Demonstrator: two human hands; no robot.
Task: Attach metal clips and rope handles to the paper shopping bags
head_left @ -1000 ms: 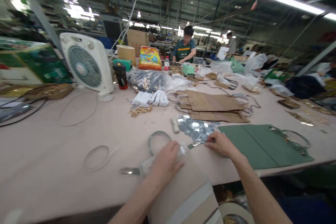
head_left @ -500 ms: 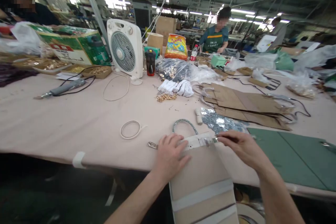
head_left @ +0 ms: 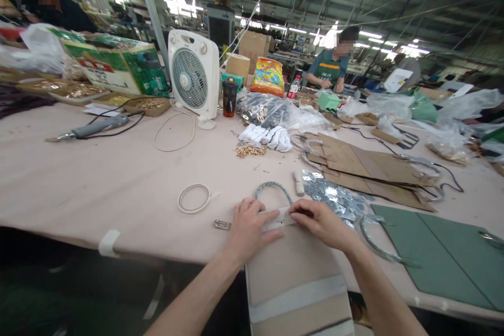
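A beige bag panel (head_left: 291,262) with pale bands across it hangs over the table's front edge. My left hand (head_left: 249,228) lies on its upper end, fingers spread. Thumb and fingertips of my right hand (head_left: 321,220) are pinched together at the white strip (head_left: 280,220) along the panel's top; whatever is between them is hidden. Small dark holes show in that strip. Behind my hands arches a wrapped green-grey handle (head_left: 273,185). A metal clasp piece (head_left: 222,225) sticks out left of my left hand. Flat metal plates (head_left: 334,194) lie in a heap beyond my right hand.
Green panels (head_left: 452,252) with a wrapped handle lie at right, brown panels (head_left: 362,160) behind. A coil of cord (head_left: 193,198) lies left. Farther back stand a fan (head_left: 192,76) and a corded hand tool (head_left: 94,127). Two co-workers are in the background.
My right hand has moved left along the strip, close to my left hand. The handle on the green panels at right now shows. My left hand stays on the panel.
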